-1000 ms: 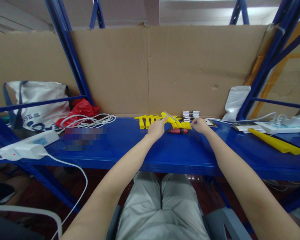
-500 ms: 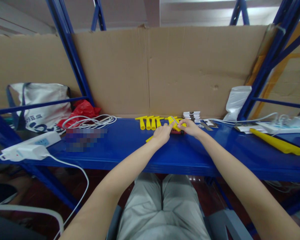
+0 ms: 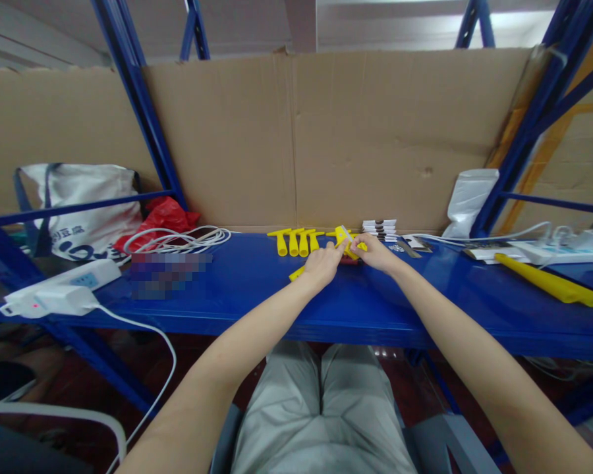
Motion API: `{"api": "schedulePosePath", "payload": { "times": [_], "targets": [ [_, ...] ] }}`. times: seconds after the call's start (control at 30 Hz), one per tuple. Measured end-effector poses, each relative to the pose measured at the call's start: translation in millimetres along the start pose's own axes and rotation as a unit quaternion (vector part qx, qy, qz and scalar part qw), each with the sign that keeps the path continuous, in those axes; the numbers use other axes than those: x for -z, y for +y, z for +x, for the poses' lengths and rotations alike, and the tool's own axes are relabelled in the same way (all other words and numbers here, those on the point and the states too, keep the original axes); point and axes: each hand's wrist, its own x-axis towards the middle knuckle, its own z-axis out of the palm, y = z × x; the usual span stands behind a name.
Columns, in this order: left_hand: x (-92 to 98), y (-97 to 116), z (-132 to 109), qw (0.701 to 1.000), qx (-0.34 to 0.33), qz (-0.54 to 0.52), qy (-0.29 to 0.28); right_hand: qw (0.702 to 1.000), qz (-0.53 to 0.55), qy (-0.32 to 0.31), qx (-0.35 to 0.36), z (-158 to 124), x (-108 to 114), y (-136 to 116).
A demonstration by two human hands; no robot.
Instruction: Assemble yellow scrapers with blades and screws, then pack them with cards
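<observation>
Wrapped round a yellow T-shaped scraper (image 3: 295, 273), my left hand (image 3: 322, 262) is closed, with the handle end poking out toward its lower left. My right hand (image 3: 375, 253) pinches at the scraper's head, fingertips on a thin pale strip (image 3: 346, 233) that looks like a blade and lies against the head. The fingers hide part of both. Just left of the hands stands a row of several yellow scrapers (image 3: 293, 243), handles toward me. Under the held head, a dark red object (image 3: 348, 261) shows in part.
Behind my right hand sits a stack of small white packets (image 3: 379, 229), with dark flat pieces (image 3: 409, 247) beside it. A long yellow piece (image 3: 548, 280) and a power strip (image 3: 563, 251) lie at the right. Coiled white cable (image 3: 192, 238) and another power strip (image 3: 59, 289) occupy the left.
The scraper's head and the pale strip have tilted up slightly at the far end. My hands have barely shifted and keep their grip.
</observation>
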Motion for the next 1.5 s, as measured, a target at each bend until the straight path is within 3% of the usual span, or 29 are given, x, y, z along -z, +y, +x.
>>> {"api": "schedulePosePath", "payload": {
  "times": [0.43, 0.7, 0.87, 1.0, 1.33, 1.5],
  "targets": [
    [-1.2, 0, 0, 1.0, -0.022, 0.004, -0.001, 0.999, -0.043, -0.009, -0.009, -1, 3, -2],
    [-7.0, -8, 5, 0.998, 0.0, -0.052, 0.027, 0.996, 0.03, 0.06, -0.051, 0, 0, -1],
    [-7.4, -13, 8, 0.996, 0.02, -0.075, 0.039, 0.995, 0.032, 0.012, -0.092, -1, 4, -11],
    [-6.9, -16, 10, 0.994, 0.019, -0.097, 0.035, 0.988, 0.096, -0.023, -0.118, -3, 6, -15],
    [-5.8, -26, 8, 0.994, -0.087, -0.07, -0.009, 0.973, 0.175, 0.02, -0.151, -5, 10, -18],
    [-3.9, -27, 7, 0.994, -0.089, -0.067, -0.001, 0.971, 0.18, 0.025, -0.156, -6, 11, -20]
  ]
}}
